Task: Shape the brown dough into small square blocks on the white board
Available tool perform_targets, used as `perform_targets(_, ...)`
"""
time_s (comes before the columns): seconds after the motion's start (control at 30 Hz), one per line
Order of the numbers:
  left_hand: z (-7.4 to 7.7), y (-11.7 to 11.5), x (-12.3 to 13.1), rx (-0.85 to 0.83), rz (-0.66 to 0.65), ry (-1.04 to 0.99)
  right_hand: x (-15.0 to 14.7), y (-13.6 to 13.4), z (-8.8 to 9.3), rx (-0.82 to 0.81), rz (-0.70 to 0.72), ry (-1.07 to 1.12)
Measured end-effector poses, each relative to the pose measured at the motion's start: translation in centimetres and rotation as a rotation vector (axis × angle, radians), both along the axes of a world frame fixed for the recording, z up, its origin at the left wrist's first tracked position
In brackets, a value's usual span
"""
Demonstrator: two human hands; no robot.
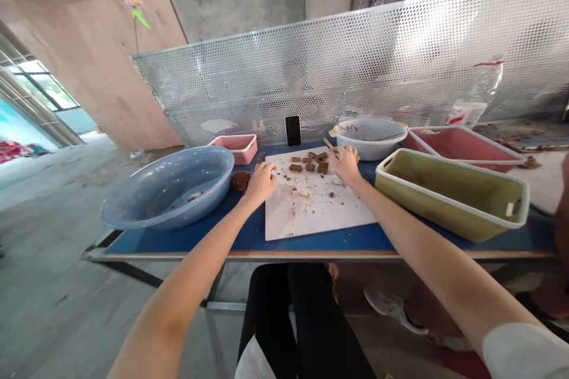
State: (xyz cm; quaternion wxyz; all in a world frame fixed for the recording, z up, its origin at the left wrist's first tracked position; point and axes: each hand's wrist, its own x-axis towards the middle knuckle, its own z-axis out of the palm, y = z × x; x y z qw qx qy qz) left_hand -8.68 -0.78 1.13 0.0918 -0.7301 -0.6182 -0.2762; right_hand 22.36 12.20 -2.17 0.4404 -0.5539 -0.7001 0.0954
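Note:
A white board (288, 219) lies on the blue tabletop, with several brown, clay-like chunks (310, 167) grouped on its far half and crumbs scattered nearer. My left hand (263, 181) is at the board's left edge, fingers curled; whatever they pinch is too small to make out. Just left of it, a round brown lump (240, 180) sits on the table. Over the board's far right corner, my right hand (347, 163) has its fingers closed around a thin, light-coloured stick-like tool (328, 143), mostly covered by the fingers.
To the left stands a large blue basin (208, 189), with a small pink bin (242, 151) behind it. A grey-white basin (377, 145), a pink bin (471, 151) and a green bin (448, 207) line the right. A phone (293, 130) leans against the perforated metal screen (249, 95).

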Motion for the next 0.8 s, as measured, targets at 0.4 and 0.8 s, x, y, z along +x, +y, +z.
perform_targets(0.4,0.4,-3.9,-4.1,-0.117,0.240,0.365,-0.1,-0.2,-0.1,0.004,0.009,0.013)
perform_targets(0.8,-0.3,-5.8,-2.3,0.047,0.159,0.257,-0.1,0.0,-0.3,0.005,0.033,-0.006)
